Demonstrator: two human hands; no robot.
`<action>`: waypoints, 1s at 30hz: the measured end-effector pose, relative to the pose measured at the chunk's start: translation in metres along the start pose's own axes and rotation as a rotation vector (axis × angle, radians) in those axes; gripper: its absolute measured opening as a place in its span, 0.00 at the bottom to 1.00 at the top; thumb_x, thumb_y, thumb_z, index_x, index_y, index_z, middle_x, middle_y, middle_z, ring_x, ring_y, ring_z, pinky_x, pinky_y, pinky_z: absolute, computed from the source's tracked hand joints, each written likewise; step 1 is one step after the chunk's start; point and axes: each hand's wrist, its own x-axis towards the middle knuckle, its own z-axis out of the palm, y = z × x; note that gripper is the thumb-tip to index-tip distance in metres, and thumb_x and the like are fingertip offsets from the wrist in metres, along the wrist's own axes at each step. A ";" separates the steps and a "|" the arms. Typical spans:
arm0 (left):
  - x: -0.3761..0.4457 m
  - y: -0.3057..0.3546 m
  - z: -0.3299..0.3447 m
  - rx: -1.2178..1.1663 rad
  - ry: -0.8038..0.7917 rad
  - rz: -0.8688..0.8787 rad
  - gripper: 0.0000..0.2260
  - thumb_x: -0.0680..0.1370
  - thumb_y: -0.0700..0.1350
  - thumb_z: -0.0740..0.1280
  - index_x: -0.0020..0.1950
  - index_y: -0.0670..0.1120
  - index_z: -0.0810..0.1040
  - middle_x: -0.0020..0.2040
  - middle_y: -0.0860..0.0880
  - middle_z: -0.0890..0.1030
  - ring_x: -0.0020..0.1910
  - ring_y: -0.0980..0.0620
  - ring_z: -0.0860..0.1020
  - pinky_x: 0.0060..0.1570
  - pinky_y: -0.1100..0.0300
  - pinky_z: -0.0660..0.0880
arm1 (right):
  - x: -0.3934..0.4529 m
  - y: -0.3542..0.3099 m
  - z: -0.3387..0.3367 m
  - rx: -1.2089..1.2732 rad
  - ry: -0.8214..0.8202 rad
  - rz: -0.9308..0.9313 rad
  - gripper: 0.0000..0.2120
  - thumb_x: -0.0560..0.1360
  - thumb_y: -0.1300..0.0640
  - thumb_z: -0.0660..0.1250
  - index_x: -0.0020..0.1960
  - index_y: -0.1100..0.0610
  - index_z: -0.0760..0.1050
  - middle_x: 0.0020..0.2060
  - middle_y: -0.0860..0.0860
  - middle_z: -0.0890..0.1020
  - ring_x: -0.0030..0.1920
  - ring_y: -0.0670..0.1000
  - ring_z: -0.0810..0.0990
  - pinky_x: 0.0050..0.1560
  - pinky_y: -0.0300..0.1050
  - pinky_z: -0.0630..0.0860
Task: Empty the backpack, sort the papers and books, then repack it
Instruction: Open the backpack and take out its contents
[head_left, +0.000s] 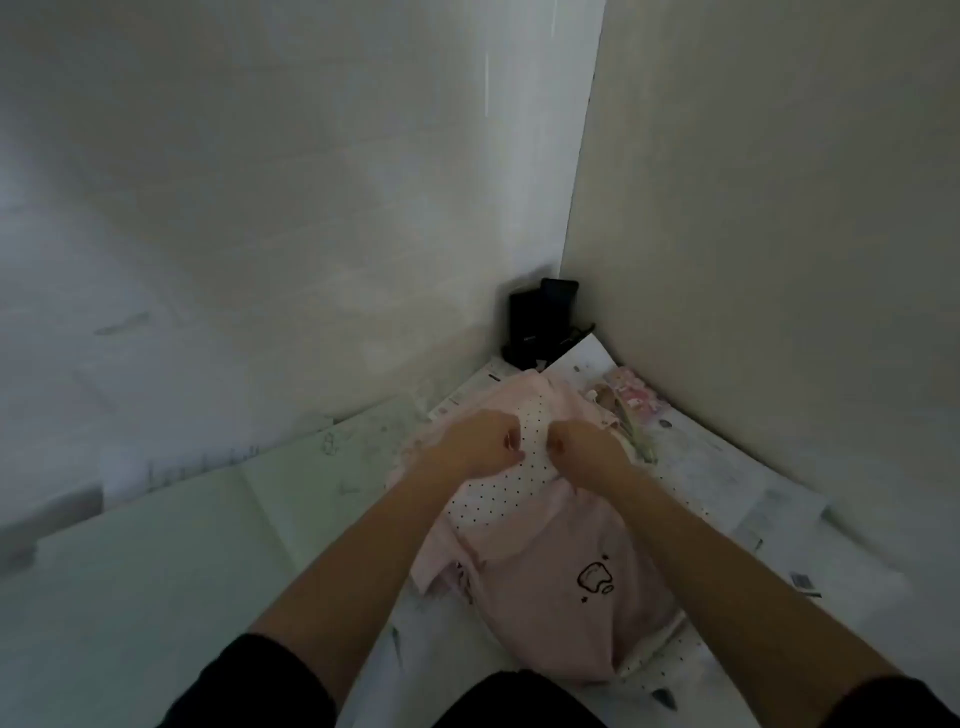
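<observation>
A pale pink backpack (550, 582) lies in front of me on a paper-covered surface, a small black line drawing on its front. A white panel with black dots (498, 488) shows at its upper part. My left hand (480, 436) and my right hand (584, 441) are side by side at the top of that dotted panel, fingers curled, each pinching the fabric near the bag's opening. What is inside the bag is hidden.
Printed paper sheets (753, 499) cover the surface to the right and behind the bag. A pink floral item (631, 395) lies beyond it. A black stand with a dark device (540, 322) sits in the wall corner. Pale green surface (156, 571) spreads left.
</observation>
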 end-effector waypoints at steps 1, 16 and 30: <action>0.000 0.003 0.013 0.011 -0.077 0.011 0.09 0.76 0.49 0.66 0.51 0.45 0.76 0.51 0.48 0.76 0.48 0.50 0.74 0.52 0.56 0.73 | -0.003 0.006 0.009 0.011 -0.025 0.035 0.04 0.78 0.58 0.55 0.48 0.55 0.68 0.44 0.54 0.77 0.43 0.54 0.75 0.42 0.45 0.71; -0.047 -0.008 0.121 0.297 -0.068 -0.226 0.26 0.72 0.60 0.65 0.65 0.48 0.66 0.66 0.48 0.67 0.65 0.46 0.66 0.60 0.50 0.64 | -0.022 0.030 0.055 -0.046 -0.123 0.071 0.14 0.82 0.53 0.50 0.58 0.61 0.68 0.53 0.56 0.73 0.51 0.56 0.76 0.42 0.46 0.68; -0.090 0.001 0.124 -0.237 0.576 -0.866 0.38 0.58 0.63 0.73 0.53 0.36 0.67 0.50 0.36 0.71 0.48 0.39 0.71 0.44 0.49 0.71 | -0.027 0.004 0.033 0.512 0.333 0.250 0.23 0.81 0.50 0.55 0.29 0.54 0.60 0.24 0.48 0.64 0.25 0.45 0.62 0.27 0.39 0.57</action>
